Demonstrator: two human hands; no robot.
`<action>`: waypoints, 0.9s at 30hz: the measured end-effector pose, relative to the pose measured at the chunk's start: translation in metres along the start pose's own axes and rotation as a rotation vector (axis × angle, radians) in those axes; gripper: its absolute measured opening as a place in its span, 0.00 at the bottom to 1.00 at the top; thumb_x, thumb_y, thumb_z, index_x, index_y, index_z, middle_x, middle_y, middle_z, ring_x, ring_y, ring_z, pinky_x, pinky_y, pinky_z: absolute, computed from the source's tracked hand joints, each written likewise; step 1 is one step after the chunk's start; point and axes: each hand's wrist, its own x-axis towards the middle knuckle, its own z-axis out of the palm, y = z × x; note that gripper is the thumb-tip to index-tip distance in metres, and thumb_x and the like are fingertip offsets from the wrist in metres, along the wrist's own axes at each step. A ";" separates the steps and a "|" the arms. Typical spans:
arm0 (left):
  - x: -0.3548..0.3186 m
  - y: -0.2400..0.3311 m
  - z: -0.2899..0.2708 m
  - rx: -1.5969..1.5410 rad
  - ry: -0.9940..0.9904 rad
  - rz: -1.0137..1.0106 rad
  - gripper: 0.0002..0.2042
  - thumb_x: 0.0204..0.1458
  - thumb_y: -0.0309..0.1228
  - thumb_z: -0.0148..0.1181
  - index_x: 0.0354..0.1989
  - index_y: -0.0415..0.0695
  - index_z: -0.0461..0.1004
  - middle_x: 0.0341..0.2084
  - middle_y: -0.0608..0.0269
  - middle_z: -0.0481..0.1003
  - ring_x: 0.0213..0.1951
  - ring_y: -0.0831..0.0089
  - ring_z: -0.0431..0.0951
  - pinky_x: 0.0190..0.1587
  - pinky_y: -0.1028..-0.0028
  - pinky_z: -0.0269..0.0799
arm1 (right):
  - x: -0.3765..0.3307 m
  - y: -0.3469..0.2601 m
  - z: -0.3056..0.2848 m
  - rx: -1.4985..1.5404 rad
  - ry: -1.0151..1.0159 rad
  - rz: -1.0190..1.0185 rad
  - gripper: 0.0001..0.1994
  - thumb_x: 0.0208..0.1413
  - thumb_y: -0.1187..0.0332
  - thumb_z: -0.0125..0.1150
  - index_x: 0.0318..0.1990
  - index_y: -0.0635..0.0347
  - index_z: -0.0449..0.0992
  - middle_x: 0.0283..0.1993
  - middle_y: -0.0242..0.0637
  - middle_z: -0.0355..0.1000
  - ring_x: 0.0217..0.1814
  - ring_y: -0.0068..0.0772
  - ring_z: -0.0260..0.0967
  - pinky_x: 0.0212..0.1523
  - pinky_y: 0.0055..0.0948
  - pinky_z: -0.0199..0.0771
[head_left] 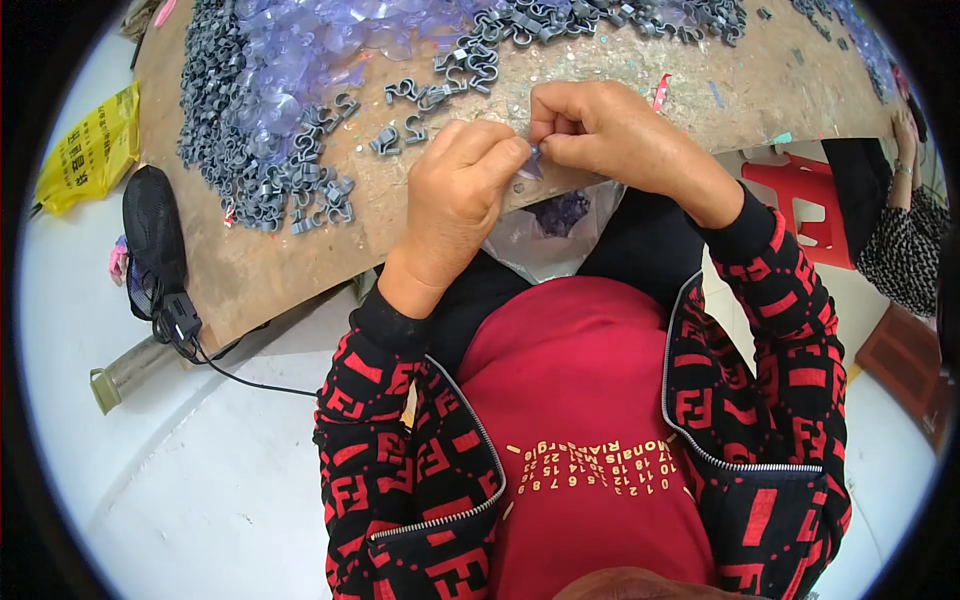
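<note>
Pinching one small translucent piece (529, 164) between them, the left hand (455, 195) and right hand (600, 135) meet fingertip to fingertip at the board's near edge (300, 270). The piece lies directly between both hands, equally near each. Loose grey clips (400, 130) lie just beyond, toward the far edge, with clear suction cups (300, 50) farther off.

Yellow bag (90, 150), black mesh shoe (153, 238), red stool (800, 195).

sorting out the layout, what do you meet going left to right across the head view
yellow bag → black mesh pouch → heap of grey clips → left hand → right hand → red stool → another person's patterned sleeve
</note>
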 end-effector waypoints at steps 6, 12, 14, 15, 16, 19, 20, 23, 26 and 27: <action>0.001 0.002 -0.002 0.049 -0.054 0.026 0.07 0.39 0.21 0.60 0.29 0.45 0.73 0.30 0.65 0.74 0.31 0.63 0.73 0.32 0.69 0.71 | 0.000 0.004 0.001 -0.009 -0.021 -0.019 0.05 0.47 0.73 0.57 0.32 0.61 0.68 0.20 0.30 0.63 0.23 0.20 0.60 0.24 0.25 0.60; 0.000 -0.004 -0.001 -0.028 -0.077 -0.073 0.07 0.40 0.20 0.58 0.30 0.44 0.73 0.31 0.63 0.74 0.33 0.61 0.73 0.36 0.68 0.71 | -0.001 0.007 -0.010 0.184 -0.100 0.087 0.05 0.50 0.71 0.57 0.34 0.58 0.69 0.20 0.24 0.62 0.23 0.15 0.57 0.23 0.20 0.57; -0.009 0.006 -0.002 -0.071 -0.047 -0.084 0.07 0.41 0.20 0.58 0.30 0.44 0.73 0.32 0.62 0.74 0.34 0.61 0.74 0.36 0.67 0.71 | -0.004 0.009 -0.012 0.316 -0.116 0.156 0.05 0.53 0.70 0.57 0.36 0.57 0.70 0.20 0.21 0.61 0.23 0.12 0.56 0.22 0.18 0.55; -0.013 0.014 -0.002 -0.127 -0.022 -0.091 0.07 0.41 0.20 0.57 0.30 0.44 0.74 0.32 0.61 0.74 0.35 0.61 0.74 0.37 0.67 0.71 | -0.007 0.010 -0.015 0.409 -0.093 0.174 0.05 0.55 0.67 0.57 0.37 0.56 0.70 0.20 0.20 0.60 0.22 0.11 0.55 0.22 0.16 0.53; -0.019 0.026 -0.003 -0.111 -0.011 -0.023 0.08 0.40 0.21 0.58 0.31 0.44 0.74 0.33 0.60 0.74 0.36 0.61 0.75 0.37 0.67 0.72 | -0.011 0.007 -0.017 0.501 -0.066 0.194 0.06 0.57 0.65 0.57 0.38 0.55 0.70 0.20 0.18 0.59 0.21 0.09 0.54 0.21 0.14 0.52; -0.033 0.049 -0.001 -0.152 -0.102 -0.003 0.11 0.38 0.22 0.58 0.34 0.45 0.75 0.33 0.61 0.73 0.35 0.63 0.75 0.36 0.67 0.72 | -0.012 0.010 -0.017 0.490 -0.073 0.152 0.08 0.58 0.62 0.57 0.38 0.55 0.70 0.20 0.18 0.59 0.20 0.08 0.53 0.21 0.13 0.51; -0.036 0.053 0.001 -0.135 -0.096 -0.005 0.11 0.38 0.22 0.58 0.34 0.45 0.75 0.33 0.61 0.73 0.35 0.63 0.75 0.36 0.67 0.72 | -0.010 0.015 -0.013 0.529 -0.059 0.104 0.08 0.58 0.62 0.57 0.38 0.56 0.70 0.20 0.18 0.58 0.20 0.09 0.52 0.20 0.13 0.52; -0.039 0.056 -0.003 -0.143 -0.231 -0.074 0.15 0.41 0.19 0.59 0.40 0.44 0.76 0.37 0.57 0.76 0.37 0.58 0.76 0.41 0.65 0.73 | -0.014 0.012 -0.013 0.481 -0.051 0.185 0.08 0.58 0.63 0.57 0.37 0.56 0.69 0.21 0.19 0.59 0.20 0.09 0.52 0.20 0.12 0.51; -0.025 0.044 -0.021 -0.064 -0.044 -0.103 0.13 0.45 0.23 0.58 0.41 0.45 0.76 0.38 0.57 0.76 0.40 0.59 0.77 0.40 0.66 0.74 | -0.018 0.014 -0.009 0.538 0.005 0.116 0.08 0.58 0.64 0.56 0.38 0.57 0.69 0.22 0.20 0.60 0.20 0.09 0.52 0.20 0.12 0.51; -0.021 0.028 -0.029 0.042 0.020 -0.092 0.12 0.46 0.24 0.58 0.40 0.46 0.75 0.36 0.56 0.76 0.39 0.58 0.76 0.40 0.64 0.73 | -0.020 0.014 -0.010 0.578 0.053 0.123 0.07 0.59 0.65 0.56 0.38 0.58 0.69 0.22 0.20 0.60 0.20 0.09 0.52 0.19 0.13 0.50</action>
